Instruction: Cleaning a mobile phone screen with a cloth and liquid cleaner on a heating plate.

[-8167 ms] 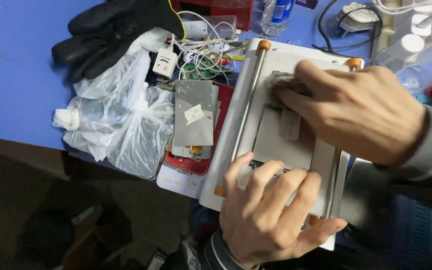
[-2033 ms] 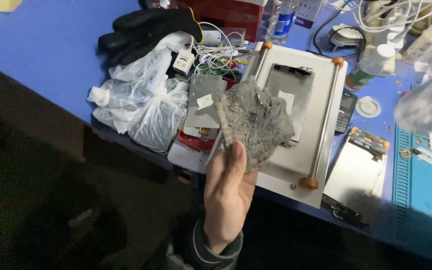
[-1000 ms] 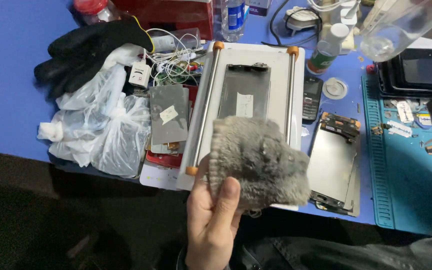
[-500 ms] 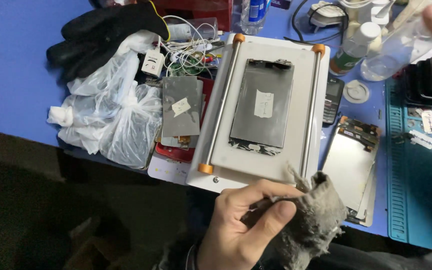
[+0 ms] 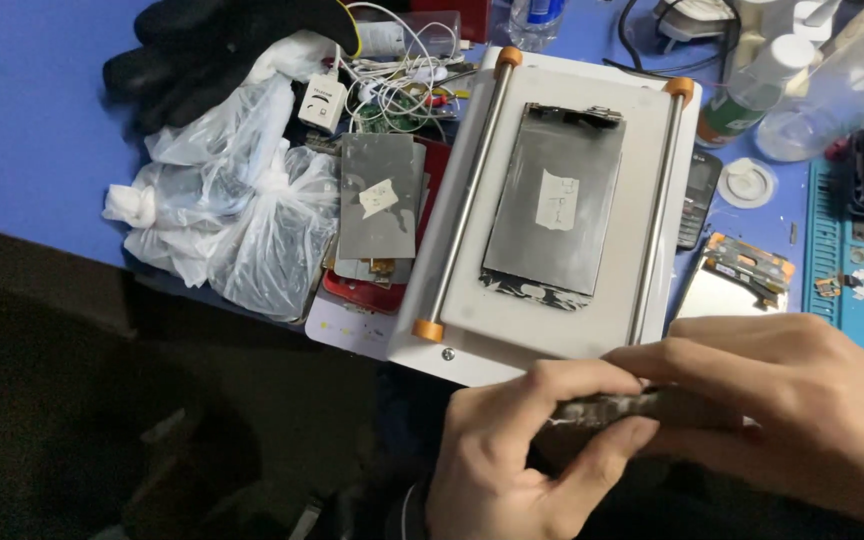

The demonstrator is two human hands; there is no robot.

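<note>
Hands meet at five o'clock: left hand (image 5: 522, 450) and right hand (image 5: 792, 400) both pinch the folded grey cloth (image 5: 632, 408) shut between fingers, just below the white separator plate (image 5: 552, 330) on the blue tabletop (image 5: 32, 120).

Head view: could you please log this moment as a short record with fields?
left hand: grips one end of a flat, dark grey worn piece
right hand: pinches the same piece from above
white plate with two metal rods: carries a grey screen panel bearing a paper note
left of plate: knotted clear plastic bags, black glove
surface: blue table
</note>
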